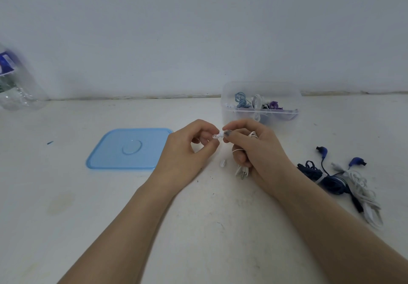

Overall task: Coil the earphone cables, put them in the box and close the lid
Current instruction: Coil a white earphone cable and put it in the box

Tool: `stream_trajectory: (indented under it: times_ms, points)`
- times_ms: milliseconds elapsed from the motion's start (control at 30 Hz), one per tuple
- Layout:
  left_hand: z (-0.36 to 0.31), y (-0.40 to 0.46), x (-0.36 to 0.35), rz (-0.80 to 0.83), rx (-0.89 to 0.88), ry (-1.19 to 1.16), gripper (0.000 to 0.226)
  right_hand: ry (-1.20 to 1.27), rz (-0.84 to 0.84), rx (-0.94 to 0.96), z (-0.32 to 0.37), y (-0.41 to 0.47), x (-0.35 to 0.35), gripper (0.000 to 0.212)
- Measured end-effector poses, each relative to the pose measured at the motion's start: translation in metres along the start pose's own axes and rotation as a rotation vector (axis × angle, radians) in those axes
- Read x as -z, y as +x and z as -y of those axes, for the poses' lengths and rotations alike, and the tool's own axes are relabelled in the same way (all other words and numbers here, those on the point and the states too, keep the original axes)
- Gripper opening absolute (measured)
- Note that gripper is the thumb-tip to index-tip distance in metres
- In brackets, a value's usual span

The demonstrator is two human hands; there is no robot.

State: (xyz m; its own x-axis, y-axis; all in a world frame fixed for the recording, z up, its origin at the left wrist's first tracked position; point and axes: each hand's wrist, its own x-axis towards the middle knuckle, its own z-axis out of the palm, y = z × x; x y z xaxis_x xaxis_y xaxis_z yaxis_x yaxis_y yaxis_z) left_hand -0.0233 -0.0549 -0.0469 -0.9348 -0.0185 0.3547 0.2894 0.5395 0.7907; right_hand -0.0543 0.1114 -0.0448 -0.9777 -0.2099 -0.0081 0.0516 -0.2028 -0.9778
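My right hand [260,149] grips a coiled white earphone cable [242,169]; its plug end hangs below the palm. My left hand [189,149] pinches the cable's white earbud end between thumb and forefinger, just left of my right fingertips. The clear plastic box [229,113] stands behind my hands, open, holding several coiled earphones in light blue, white and purple. Its blue lid [114,151] lies flat on the table left of my left hand. A dark blue earphone [326,177] and a white earphone bundle [364,193] lie to the right.
A clear water bottle [15,85] with a blue label stands at the far left by the wall. A small white piece [223,163] lies on the white table [66,217] between my hands. The wall runs just behind the box.
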Motion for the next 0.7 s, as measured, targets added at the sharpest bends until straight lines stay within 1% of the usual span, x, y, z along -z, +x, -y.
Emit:
stream_trajectory:
  times_ms: [300,467,700]
  points:
    - [-0.0036,-0.0010,0.0006,-0.013,-0.033,-0.019,0.013,0.005,-0.015,0.006,-0.0002,0.0002,-0.0010,0.006]
    - [-0.0049,-0.0015,0.0023,0.000,-0.047,-0.053,0.008,0.039,-0.005,-0.016,0.0026,-0.0007,0.0004,0.006]
    - [-0.0044,-0.0002,0.0041,0.035,-0.033,-0.080,0.015,0.121,0.022,-0.089,0.0071,-0.0002,0.0020,0.008]
